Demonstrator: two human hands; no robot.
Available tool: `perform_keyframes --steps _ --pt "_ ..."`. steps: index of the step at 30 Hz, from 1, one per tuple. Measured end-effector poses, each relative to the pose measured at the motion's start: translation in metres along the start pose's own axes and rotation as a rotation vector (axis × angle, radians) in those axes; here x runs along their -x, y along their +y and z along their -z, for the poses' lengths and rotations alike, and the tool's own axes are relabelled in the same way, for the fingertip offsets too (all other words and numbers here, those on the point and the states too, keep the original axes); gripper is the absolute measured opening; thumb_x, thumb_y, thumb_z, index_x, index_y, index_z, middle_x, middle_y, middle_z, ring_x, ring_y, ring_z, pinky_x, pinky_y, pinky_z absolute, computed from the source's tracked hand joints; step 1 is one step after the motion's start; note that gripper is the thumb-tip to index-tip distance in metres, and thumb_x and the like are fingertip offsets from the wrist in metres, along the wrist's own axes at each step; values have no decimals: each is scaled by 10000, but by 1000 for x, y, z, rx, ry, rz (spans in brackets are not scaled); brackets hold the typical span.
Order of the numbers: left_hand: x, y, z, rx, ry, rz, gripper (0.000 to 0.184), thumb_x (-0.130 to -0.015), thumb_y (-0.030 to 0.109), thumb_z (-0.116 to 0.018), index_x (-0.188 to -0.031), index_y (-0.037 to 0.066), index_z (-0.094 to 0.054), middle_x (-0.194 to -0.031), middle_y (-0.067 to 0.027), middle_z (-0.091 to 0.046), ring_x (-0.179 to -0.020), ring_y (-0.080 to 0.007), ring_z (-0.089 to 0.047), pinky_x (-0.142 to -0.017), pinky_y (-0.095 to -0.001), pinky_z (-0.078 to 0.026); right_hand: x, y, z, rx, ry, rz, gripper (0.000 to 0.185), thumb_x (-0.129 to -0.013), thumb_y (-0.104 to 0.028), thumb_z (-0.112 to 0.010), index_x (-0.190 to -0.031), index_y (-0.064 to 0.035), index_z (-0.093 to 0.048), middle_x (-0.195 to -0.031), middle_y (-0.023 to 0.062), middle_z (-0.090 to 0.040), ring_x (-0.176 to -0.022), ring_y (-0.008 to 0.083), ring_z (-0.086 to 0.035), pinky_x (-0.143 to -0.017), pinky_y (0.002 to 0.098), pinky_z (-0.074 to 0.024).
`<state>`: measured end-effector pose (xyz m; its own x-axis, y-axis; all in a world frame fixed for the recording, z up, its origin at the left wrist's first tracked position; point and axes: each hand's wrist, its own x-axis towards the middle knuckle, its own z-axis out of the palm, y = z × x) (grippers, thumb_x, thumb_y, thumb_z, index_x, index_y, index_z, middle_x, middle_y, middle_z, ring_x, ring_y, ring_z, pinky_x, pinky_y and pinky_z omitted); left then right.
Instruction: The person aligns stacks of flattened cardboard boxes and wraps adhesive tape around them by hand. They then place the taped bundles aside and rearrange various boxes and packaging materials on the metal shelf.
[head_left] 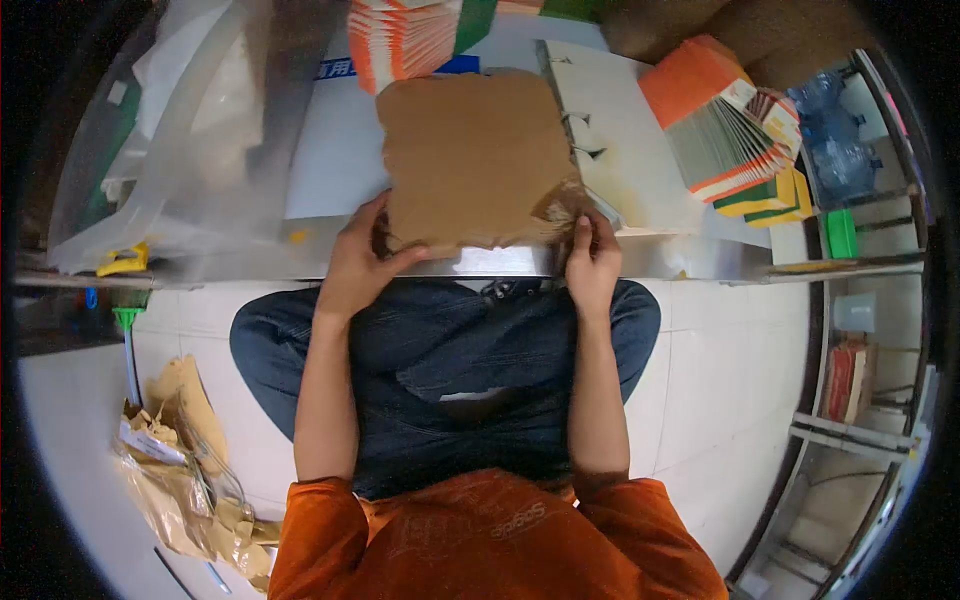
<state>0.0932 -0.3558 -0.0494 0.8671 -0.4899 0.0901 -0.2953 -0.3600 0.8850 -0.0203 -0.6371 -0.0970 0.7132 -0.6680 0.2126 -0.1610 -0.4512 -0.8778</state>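
A brown cardboard sheet (475, 160) with ragged edges is held over the front of the table. My left hand (362, 258) grips its lower left corner, thumb along the near edge and fingers partly hidden behind. At the lower right corner, my right hand (593, 258) pinches the cardboard between thumb and fingers. A darker, shiny patch shows on the cardboard beside those fingers; whether it is plastic or a torn layer I cannot tell. Behind the sheet stands a fanned stack of orange and white folded cartons (405, 40).
A white board with notches (610, 120) lies right of the cardboard. More orange, green and yellow cartons (720, 120) fan out farther right. Clear plastic sheeting (200, 150) covers the left side. Shelves (860, 430) stand at right; scrap cardboard and plastic (190, 460) lie on the floor left.
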Motion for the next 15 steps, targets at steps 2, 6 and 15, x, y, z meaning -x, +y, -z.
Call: perform_keyframes --steps 2,6,15 --pt "0 3 -1 30 12 34 770 -705 156 -841 -1344 -34 -455 -1120 -162 -622 -971 -212 -611 -839 -316 -499 -3 -15 -4 -79 58 1 362 -978 -212 -495 -1231 38 -561 -1187 257 -597 -1084 337 -595 -939 374 -444" --pt "0 -2 -5 -37 52 -135 757 -711 129 -836 -1345 -35 -458 -1044 -111 -631 -839 -148 -597 -726 -274 -505 -5 -1 -6 -38 34 84 317 -974 -166 -477 -1236 -22 -582 -1176 243 -606 -1101 339 -588 -959 374 -434" --pt "2 -5 -3 -229 40 -102 778 -657 165 -858 -1320 1 -485 -1156 -168 -631 -1046 -230 -620 -901 -353 -495 -7 -12 -5 207 5 27 433 -980 -291 -463 -1239 45 -547 -1172 279 -588 -1118 418 -548 -997 458 -399"
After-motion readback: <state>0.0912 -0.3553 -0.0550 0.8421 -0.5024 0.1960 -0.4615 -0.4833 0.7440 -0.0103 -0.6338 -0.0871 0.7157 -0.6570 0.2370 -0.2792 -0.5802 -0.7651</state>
